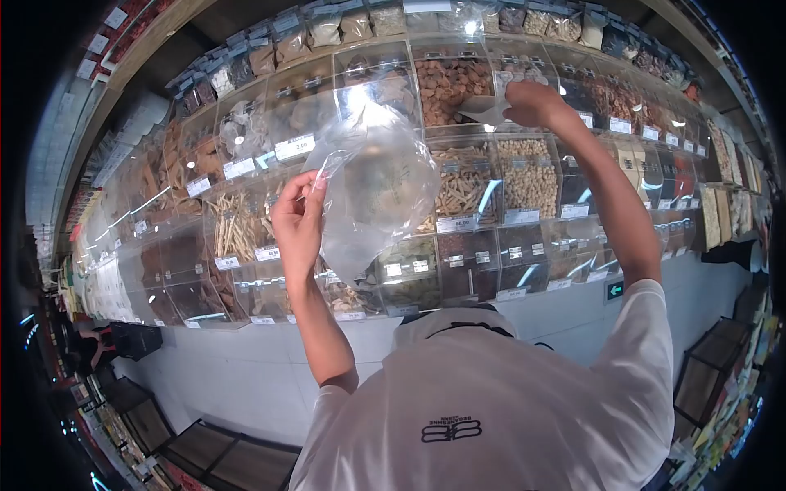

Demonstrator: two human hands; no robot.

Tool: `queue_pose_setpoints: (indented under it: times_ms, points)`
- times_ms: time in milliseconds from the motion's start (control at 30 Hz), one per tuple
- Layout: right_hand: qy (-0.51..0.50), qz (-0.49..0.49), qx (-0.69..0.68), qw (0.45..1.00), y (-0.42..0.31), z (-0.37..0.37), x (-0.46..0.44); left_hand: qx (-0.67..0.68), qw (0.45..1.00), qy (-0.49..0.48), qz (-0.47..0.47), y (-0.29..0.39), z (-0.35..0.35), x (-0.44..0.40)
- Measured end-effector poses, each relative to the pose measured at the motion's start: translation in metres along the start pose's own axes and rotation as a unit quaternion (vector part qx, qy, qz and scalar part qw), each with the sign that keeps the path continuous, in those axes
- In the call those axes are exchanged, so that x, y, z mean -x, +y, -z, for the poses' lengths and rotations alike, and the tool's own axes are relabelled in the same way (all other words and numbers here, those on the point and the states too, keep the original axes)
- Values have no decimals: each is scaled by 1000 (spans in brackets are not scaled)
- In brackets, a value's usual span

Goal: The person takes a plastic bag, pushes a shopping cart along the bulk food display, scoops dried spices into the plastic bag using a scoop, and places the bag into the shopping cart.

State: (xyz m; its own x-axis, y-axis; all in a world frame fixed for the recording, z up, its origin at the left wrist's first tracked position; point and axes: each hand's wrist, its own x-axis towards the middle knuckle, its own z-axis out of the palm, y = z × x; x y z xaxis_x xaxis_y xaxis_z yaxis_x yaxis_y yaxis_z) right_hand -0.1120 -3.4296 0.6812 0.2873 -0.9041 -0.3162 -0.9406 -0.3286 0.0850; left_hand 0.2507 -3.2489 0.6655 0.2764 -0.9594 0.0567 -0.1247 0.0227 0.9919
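My left hand [300, 214] pinches the edge of a clear plastic bag [378, 192], which hangs puffed out in front of the bins. Little shows inside the bag beyond some faint printing. Up and to the right, my right hand [534, 104] is closed around the handle of a translucent scoop [486, 111]. The scoop's blade reaches left into a clear bin of brown dried pieces [452, 80] and touches or lies close to them. Fingers partly cover the scoop handle.
Rows of clear bins with price labels [295, 147] stretch left and right. Nearby are bins of pale round kernels [529, 182] and pale sticks [235, 227]. Packed bags [324, 31] line the top shelf. A tiled floor [237, 364] lies below, with dark crates [205, 446] at lower left.
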Motion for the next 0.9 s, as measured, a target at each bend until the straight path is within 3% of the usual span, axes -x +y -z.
queue_pose_setpoints:
  times_ms: [100,200,500,700,900]
  points:
    - [7,-56,-15,998,-19,3,-2,2,1000,-23,-1,-5,3,4]
    - [91,-42,-22,995,-22,-9,5,13,999,-39,16,-16,-2,12]
    - [137,-130,-91,978,-66,-65,23,42,996,-54,55,-63,-26,27]
    - [191,-182,-197,944,-69,-95,-21,53,992,-77,90,-64,-24,38]
    - [231,-190,-197,933,-75,-101,-49,51,993,-43,94,-64,-11,46]
